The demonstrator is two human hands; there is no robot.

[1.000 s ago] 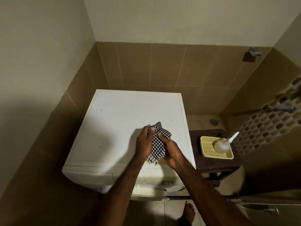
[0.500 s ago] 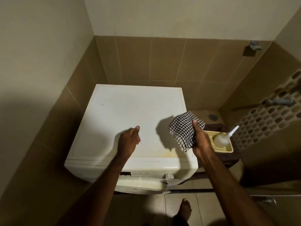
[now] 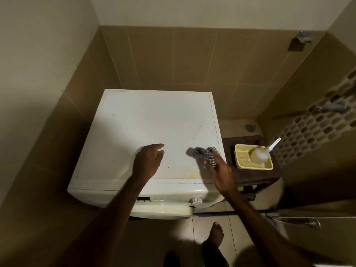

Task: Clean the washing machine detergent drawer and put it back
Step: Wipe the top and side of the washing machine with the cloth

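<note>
Right hand: fingers on the checked cloth, blurred, at the right edge of the washing machine top.
Left hand: empty, fingers loosely spread over the top.
Detergent drawer: can't spot it.
Yellow basket: on the dark stool, a translucent bottle inside.

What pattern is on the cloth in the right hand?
Black-and-white check; the cloth, blurred, is under the right hand in the head view.
</note>
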